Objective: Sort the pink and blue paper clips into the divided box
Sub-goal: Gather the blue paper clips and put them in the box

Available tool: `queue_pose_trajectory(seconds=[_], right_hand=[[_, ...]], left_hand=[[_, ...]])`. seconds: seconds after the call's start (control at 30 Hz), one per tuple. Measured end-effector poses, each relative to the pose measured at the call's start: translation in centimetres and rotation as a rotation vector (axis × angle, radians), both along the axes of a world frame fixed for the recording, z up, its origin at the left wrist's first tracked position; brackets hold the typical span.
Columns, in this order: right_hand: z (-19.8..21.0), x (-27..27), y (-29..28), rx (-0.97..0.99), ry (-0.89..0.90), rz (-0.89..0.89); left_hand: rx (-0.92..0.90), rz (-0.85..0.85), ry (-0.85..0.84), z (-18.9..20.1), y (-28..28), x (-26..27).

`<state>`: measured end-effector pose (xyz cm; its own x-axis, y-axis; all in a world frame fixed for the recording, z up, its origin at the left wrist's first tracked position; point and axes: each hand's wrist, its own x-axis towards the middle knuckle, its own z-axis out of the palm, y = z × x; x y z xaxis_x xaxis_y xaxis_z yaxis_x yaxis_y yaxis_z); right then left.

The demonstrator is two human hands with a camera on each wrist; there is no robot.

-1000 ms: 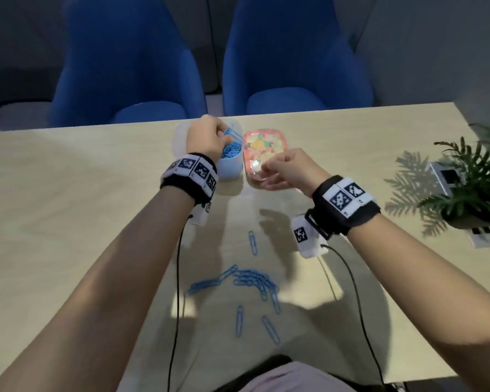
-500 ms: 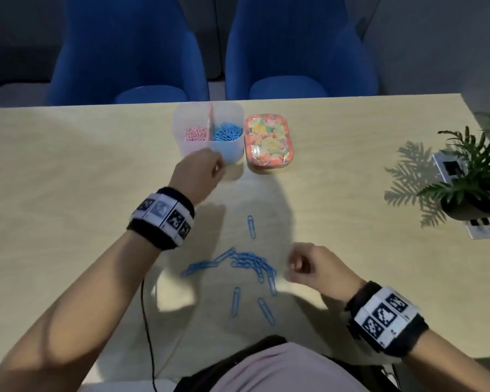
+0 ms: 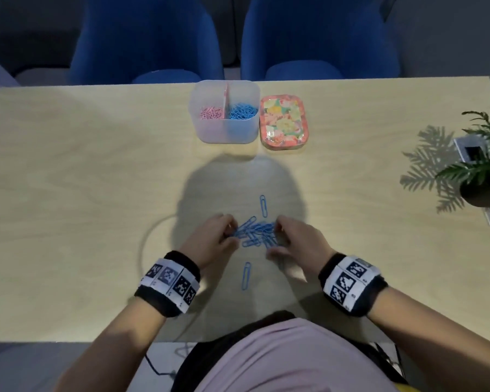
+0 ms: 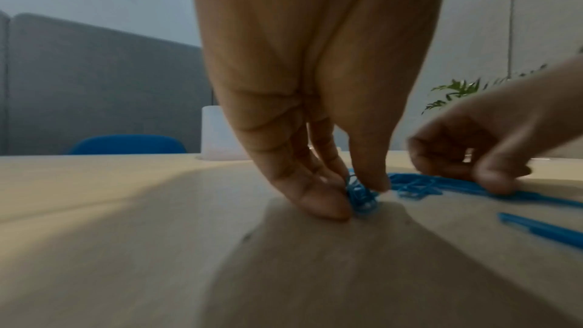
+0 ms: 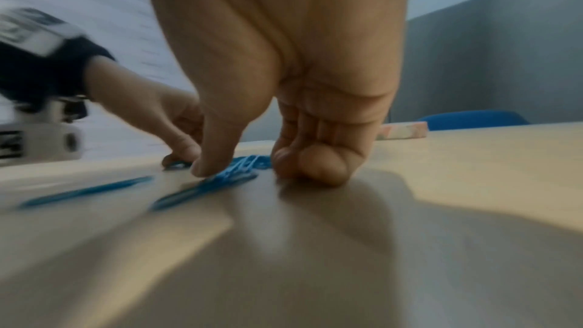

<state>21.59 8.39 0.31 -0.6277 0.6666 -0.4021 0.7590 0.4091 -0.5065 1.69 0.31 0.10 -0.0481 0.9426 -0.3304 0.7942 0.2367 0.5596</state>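
Note:
The translucent divided box (image 3: 224, 131) stands at the far middle of the table, with pink clips (image 3: 210, 113) in its left compartment and blue clips (image 3: 244, 111) in its right. A pile of blue paper clips (image 3: 255, 234) lies near me. My left hand (image 3: 232, 236) pinches a bunch at the pile's left end (image 4: 362, 196) between thumb and fingers. My right hand (image 3: 276, 239) curls round the pile's right end, its thumb pressing on clips (image 5: 233, 173). One loose blue clip (image 3: 263, 205) lies just beyond the pile and another (image 3: 246, 275) just before it.
A floral lid (image 3: 284, 121) lies right of the box. A potted plant (image 3: 484, 171) stands at the table's right edge. Two blue chairs (image 3: 317, 41) stand behind the table. A cable (image 3: 150, 239) loops on the table left of my left hand.
Both hands have come back from the box and lid to the pile near me. The scattered blue clips are now bunched together between my hands.

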Motion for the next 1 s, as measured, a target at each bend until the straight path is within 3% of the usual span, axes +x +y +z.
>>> queue_pose_trajectory(seconds=[0.13,0.23,0.3,0.43,0.53,0.63,0.77,1.0], right_hand=[[0.4,-1.1,3.1,0.095,0.110,-0.194],[0.0,-2.4,4.1,0.186,0.022,-0.080],[-0.3,-3.4,3.7,0.212,0.008,0.018],[-0.8,-3.7,1.5,0.192,0.013,0.231],[-0.5,-2.7,0.7,0.138,0.078,0.238],[-0.2,-0.2,0.9,0.124,0.181,0.098],[-0.4,3.1,0.5,0.040,0.032,0.169],[-1.1,-0.5,0.4,0.185,0.032,0.212]], left_hand=[[-0.100,-0.043,0.182,0.2,-0.6,1.5],[-0.147,-0.062,0.389,-0.1,-2.3,2.4],[-0.104,-0.004,0.351,-0.7,-2.9,2.9],[0.021,0.149,0.076,-1.0,-2.2,2.7],[0.023,0.110,-0.005,-0.9,-1.3,2.1],[0.044,0.036,0.020,-0.6,-1.1,1.3],[0.020,-0.062,0.141,-0.2,-1.5,0.1],[0.049,-0.166,0.145,-0.5,0.3,1.1]])
